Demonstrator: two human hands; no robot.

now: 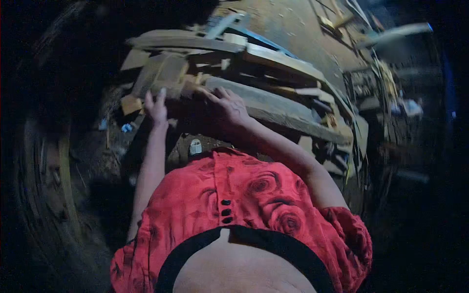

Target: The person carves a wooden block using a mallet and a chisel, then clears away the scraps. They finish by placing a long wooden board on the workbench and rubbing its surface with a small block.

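Observation:
My left hand (156, 107) is at the near edge of a block-like wooden piece (168, 71), its thumb and a finger spread apart with a gap between them. To the right, my right hand (227, 103) reaches over the near end of a long thick beam (273, 103), fingers pointing left and bent toward a small brownish piece (190, 88). Blur and dim light hide whether its fingertips grip that piece. A small wood block (131, 105) lies left of my left hand.
Long planks (283, 61) are stacked beyond the beam. Past them lies the brown floor (293, 24) with scattered chips. At the right are a pale long object (400, 33) and clutter. A light-coloured shoe tip (195, 146) shows below the hands.

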